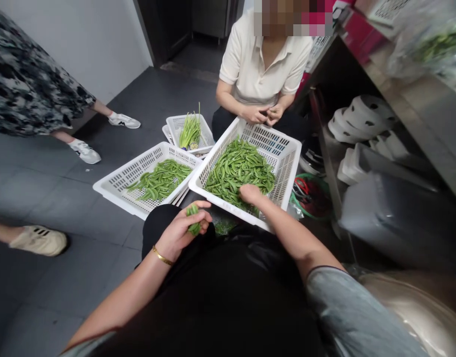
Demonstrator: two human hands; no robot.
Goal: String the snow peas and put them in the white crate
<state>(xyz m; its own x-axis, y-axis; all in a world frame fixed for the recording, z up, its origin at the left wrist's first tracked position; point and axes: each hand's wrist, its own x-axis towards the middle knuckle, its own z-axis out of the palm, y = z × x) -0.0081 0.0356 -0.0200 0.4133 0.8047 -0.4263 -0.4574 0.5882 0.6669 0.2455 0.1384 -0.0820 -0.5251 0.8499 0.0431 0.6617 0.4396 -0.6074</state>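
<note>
My left hand point(181, 229) is closed around a few green pea pods point(193, 218), held over my lap. My right hand point(250, 193) reaches into the near edge of a white slotted basket point(287, 163) and rests on its heap of green pods point(238, 171), fingers curled down among them; whether it grips any is hidden. To the left lies a second white basket point(116, 186) with a smaller layer of pods point(161, 179). A third, smaller basket point(175, 124) behind holds a bunch of green stems point(190, 131).
A person in a cream shirt point(263, 64) sits across from me, both hands together above the big basket. Other people's legs and shoes stand at the left point(84, 151) point(37, 240). A steel shelf with white containers point(361, 119) runs along the right. Red and green cords point(309, 193) lie on the floor.
</note>
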